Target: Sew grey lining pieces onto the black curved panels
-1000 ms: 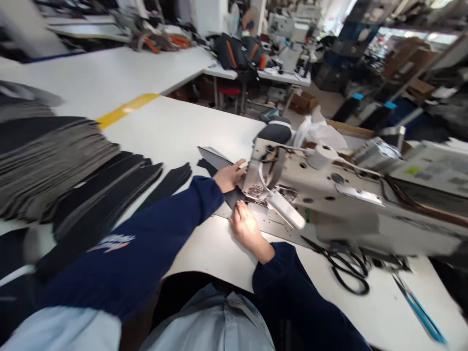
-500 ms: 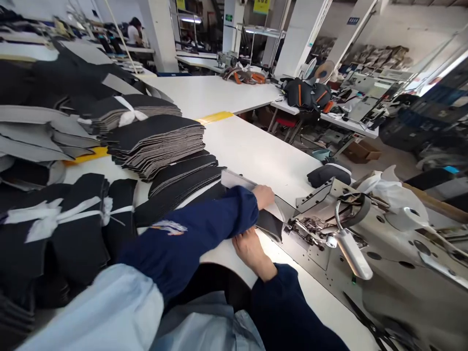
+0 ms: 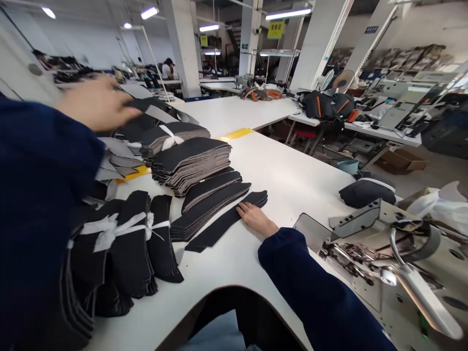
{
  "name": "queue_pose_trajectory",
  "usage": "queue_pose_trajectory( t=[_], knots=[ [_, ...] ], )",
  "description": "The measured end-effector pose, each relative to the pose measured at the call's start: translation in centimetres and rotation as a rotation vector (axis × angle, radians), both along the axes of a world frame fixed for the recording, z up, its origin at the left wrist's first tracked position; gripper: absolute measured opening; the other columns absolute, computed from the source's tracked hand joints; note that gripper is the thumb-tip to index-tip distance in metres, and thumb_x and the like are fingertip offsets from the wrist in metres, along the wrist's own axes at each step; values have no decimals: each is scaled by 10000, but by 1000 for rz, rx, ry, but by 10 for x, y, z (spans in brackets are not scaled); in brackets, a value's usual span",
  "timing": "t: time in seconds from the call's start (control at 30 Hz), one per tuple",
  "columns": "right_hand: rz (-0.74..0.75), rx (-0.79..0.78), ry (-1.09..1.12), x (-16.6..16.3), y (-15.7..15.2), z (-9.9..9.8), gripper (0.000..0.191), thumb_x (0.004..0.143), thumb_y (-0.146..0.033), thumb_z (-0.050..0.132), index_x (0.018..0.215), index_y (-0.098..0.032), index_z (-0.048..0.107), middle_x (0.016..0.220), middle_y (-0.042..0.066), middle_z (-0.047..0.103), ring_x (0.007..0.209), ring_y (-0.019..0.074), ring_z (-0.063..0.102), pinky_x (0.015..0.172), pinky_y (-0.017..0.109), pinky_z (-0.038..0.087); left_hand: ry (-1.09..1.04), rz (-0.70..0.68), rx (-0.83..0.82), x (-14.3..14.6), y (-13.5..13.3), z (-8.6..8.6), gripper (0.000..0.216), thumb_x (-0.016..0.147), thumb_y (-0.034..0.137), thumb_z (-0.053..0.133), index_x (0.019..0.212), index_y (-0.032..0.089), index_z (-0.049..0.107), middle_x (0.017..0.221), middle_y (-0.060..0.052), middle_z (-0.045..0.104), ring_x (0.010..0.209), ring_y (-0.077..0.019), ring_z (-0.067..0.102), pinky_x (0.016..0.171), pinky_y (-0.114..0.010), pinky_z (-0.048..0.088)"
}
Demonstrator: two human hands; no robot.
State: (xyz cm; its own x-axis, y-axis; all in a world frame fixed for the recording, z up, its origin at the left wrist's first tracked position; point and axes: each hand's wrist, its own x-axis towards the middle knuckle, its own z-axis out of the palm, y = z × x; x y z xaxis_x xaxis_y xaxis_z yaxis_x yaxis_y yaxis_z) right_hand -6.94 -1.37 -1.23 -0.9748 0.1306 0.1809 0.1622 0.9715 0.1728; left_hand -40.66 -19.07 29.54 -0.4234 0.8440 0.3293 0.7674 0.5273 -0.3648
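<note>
My left hand (image 3: 97,103) is raised at the upper left, blurred, its fingers spread with nothing visible in them. Behind it lie dark fabric pieces, and I cannot tell whether it touches any. My right hand (image 3: 257,220) lies with its fingertips on a low stack of narrow black fabric pieces (image 3: 223,222), its fingers stretched out and the thumb hidden. Just left of that are a thicker stack of curved black pieces (image 3: 208,212) and a tall stack of black pieces with grey-brown edges (image 3: 197,161).
A sewing machine (image 3: 395,253) with a lamp (image 3: 427,302) stands at the right. Black bundles tied with white strips (image 3: 129,243) lie at the left front. A dark folded bundle (image 3: 367,191) sits beyond the machine. The white table (image 3: 270,165) has a cut-out front edge (image 3: 234,287).
My left hand has left the machine area and swung up to the left. My right hand has moved from beside the machine onto the narrow black stack. The view has tilted up and turned left.
</note>
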Motion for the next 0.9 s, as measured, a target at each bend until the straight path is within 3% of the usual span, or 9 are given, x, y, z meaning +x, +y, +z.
queue_pose_trajectory(
  t=[0.13,0.23,0.3,0.43,0.63,0.73,0.83,0.9],
  knots=[
    [33,94,-4,-6,-3,-1,336,869,29,382,1051,-16,661,1036,233,689,859,253,668,714,361,558,-154,-125,-107,46,56,-54,689,960,590,276,1316,60,535,1310,-167,556,1172,-258,525,1000,-357,413],
    [40,144,-17,-3,-7,-2,369,856,35,392,1130,-5,636,1125,250,669,972,267,667,798,387,557,-241,-138,-173,57,95,-86,568,943,523,399,1293,109,570,1294,-159,591,1115,-245,563,924,-296,437],
    [41,151,-36,0,-8,-2,380,856,20,417,1178,-15,616,1198,241,645,1060,271,646,868,402,540,-267,-123,-239,51,113,-96,571,912,560,445,1234,122,622,1240,-154,632,1075,-257,583,883,-282,440],
    [24,113,-71,3,-8,-1,352,896,-2,401,1191,-7,593,1238,247,614,1107,265,616,921,409,506,-292,-107,-321,29,130,-98,611,881,605,450,1198,126,658,1208,-144,661,1077,-287,577,877,-288,428],
    [27,50,-107,3,-4,8,326,959,-24,299,1081,-38,601,997,190,649,875,221,616,743,349,515,-278,-148,-367,31,130,-95,876,830,787,313,1252,86,625,1218,-145,653,1041,-271,557,913,-309,424],
    [54,43,-115,6,-3,14,333,964,-17,281,1063,-47,598,964,166,635,863,216,594,727,337,498,-281,-142,-375,38,126,-87,832,924,672,177,1323,47,554,1276,-135,613,1029,-224,528,935,-310,418],
    [72,37,-119,9,-2,18,327,967,-19,288,1055,-52,601,969,157,629,873,219,582,717,328,481,-217,-55,-317,46,123,-73,743,961,551,171,1375,19,484,1281,-140,589,1039,-221,522,933,-314,416],
    [76,29,-119,8,-1,19,323,963,-15,294,1038,-50,607,967,158,628,869,218,578,706,325,472,-139,-71,-255,57,118,-60,645,963,422,177,1368,24,484,1253,-146,588,1048,-252,539,904,-343,432]
  ],
)
